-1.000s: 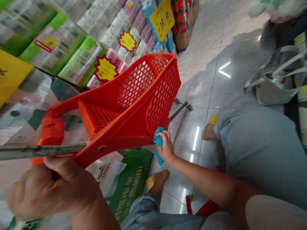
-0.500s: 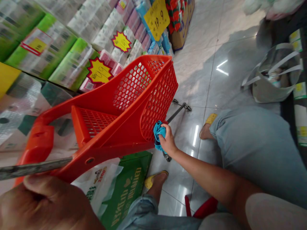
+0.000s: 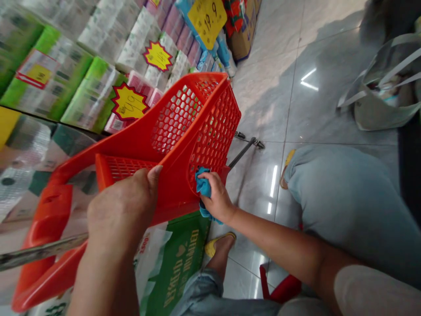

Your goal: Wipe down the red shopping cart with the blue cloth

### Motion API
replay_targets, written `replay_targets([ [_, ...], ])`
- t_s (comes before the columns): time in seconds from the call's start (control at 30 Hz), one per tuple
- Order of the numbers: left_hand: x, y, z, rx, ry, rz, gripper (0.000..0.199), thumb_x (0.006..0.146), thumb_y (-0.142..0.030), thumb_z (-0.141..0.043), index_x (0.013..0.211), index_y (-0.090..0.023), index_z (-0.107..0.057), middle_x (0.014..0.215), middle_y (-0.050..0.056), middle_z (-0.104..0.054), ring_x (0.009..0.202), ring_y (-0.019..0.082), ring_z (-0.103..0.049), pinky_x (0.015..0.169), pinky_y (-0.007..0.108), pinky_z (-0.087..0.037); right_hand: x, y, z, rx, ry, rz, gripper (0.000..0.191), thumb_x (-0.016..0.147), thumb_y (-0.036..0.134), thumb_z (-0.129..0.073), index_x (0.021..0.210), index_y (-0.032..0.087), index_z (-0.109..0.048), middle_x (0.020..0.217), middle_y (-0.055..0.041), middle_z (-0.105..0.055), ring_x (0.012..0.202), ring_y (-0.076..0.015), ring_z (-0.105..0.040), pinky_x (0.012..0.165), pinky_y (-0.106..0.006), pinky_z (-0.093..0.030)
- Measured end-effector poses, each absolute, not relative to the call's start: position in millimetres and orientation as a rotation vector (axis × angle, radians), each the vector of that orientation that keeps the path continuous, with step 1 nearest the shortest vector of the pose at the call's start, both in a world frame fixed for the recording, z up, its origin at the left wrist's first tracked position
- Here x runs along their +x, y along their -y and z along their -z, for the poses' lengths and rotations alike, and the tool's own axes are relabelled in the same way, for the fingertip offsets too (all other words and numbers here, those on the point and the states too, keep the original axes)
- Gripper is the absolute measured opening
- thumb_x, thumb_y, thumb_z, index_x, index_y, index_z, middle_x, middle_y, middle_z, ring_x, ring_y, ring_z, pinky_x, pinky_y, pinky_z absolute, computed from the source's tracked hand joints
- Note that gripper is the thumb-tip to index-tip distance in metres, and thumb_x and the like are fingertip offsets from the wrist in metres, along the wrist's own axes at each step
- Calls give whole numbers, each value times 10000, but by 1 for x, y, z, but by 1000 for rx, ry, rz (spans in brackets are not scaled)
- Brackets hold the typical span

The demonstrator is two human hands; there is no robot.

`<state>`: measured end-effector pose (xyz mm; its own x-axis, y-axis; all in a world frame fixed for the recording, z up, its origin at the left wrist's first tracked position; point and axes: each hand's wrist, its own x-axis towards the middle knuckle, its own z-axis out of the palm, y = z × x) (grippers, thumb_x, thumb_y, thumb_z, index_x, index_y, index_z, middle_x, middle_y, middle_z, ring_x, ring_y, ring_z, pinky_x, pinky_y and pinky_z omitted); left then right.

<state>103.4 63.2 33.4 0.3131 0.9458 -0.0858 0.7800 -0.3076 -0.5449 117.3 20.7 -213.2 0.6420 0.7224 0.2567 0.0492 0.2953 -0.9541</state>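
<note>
A red plastic shopping cart (image 3: 171,175) with a honeycomb mesh basket stands tilted across my view. My left hand (image 3: 125,199) is closed over the near side rim of its basket, thumb on the outside; its other fingers are mostly hidden. In my right hand (image 3: 219,199) a crumpled blue cloth (image 3: 203,188) is bunched, pressed against the lower mesh on the cart's near side. Part of the cloth hangs below my fingers. The cart's red handle (image 3: 49,210) lies at the left.
Stacked tissue packs (image 3: 108,30) with price signs (image 3: 130,102) line the left behind the cart. A green box (image 3: 184,259) sits beneath it. On the tiled floor (image 3: 322,105), a grey tote bag (image 3: 378,107) stands right. Something red (image 3: 286,287) shows below my arm.
My left hand has moved from beside the cart's handle end forward onto the basket rim. The right hand has shifted slightly left with the cloth along the mesh.
</note>
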Motion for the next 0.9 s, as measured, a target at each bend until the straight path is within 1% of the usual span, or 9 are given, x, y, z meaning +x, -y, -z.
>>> replay_targets([
  [0.13, 111, -65, -27, -1869, 1523, -741, 679, 977, -599, -117, 1109, -219, -663, 797, 152, -711, 803, 351, -709, 671, 460, -540, 131, -30, 218, -1195, 785, -412, 456, 782, 96, -507, 1220, 222, -501, 1144, -77, -574, 1121, -188, -568, 1034, -351, -478],
  [0.27, 104, -67, -22, -1861, 1519, -678, 708, 951, -667, -113, 1042, -256, -683, 736, 110, -688, 711, 333, -681, 603, 457, -521, 134, -33, 213, -1309, 619, -403, 440, 844, 101, -443, 1272, 199, -427, 1194, -117, -543, 1160, -204, -544, 1050, -391, -468],
  [0.37, 101, -67, -17, -1836, 1448, -566, 716, 954, -660, -89, 977, -263, -685, 668, 75, -652, 589, 287, -631, 552, 423, -495, 139, -34, 198, -1200, 881, -394, 532, 798, 90, -488, 1312, 222, -439, 1232, -96, -544, 1190, -193, -542, 1069, -349, -464],
  [0.43, 100, -65, -15, -1835, 1437, -533, 734, 955, -650, -54, 950, -266, -681, 625, 64, -623, 550, 276, -608, 522, 397, -470, 146, -37, 198, -1171, 996, -360, 535, 763, 92, -513, 1275, 243, -480, 1205, -76, -557, 1171, -195, -556, 1052, -340, -479],
  [0.53, 103, -61, -15, -1843, 1463, -524, 736, 952, -657, -52, 943, -270, -677, 618, 63, -612, 562, 280, -613, 519, 391, -459, 152, -42, 207, -1301, 796, -302, 442, 791, 98, -486, 1213, 229, -488, 1131, -85, -562, 1110, -210, -570, 1014, -382, -497],
  [0.6, 105, -61, -15, -1828, 1478, -524, 716, 961, -649, -73, 951, -261, -674, 653, 68, -635, 581, 281, -629, 526, 388, -460, 151, -42, 208, -1339, 681, -292, 443, 816, 85, -454, 1241, 210, -462, 1132, -101, -548, 1114, -215, -556, 1019, -396, -487],
  [0.7, 106, -62, -14, -1804, 1472, -524, 710, 973, -639, -83, 932, -244, -671, 735, 89, -683, 643, 296, -665, 534, 376, -461, 150, -39, 199, -1215, 902, -307, 509, 781, 77, -488, 1266, 228, -482, 1164, -89, -534, 1139, -211, -544, 1021, -360, -481],
  [0.77, 106, -64, -14, -1798, 1490, -546, 704, 973, -649, -105, 908, -240, -674, 776, 99, -704, 689, 306, -679, 539, 363, -462, 156, -41, 195, -1142, 1041, -282, 499, 768, 85, -500, 1240, 246, -513, 1157, -75, -539, 1127, -212, -550, 1010, -354, -484],
  [0.9, 105, -64, -12, -1764, 1550, -575, 687, 975, -655, -147, 928, -229, -684, 828, 118, -725, 783, 329, -699, 577, 345, -458, 172, -57, 198, -1268, 667, -167, 393, 831, 100, -456, 1200, 228, -500, 1121, -88, -556, 1095, -218, -553, 1011, -398, -475],
])
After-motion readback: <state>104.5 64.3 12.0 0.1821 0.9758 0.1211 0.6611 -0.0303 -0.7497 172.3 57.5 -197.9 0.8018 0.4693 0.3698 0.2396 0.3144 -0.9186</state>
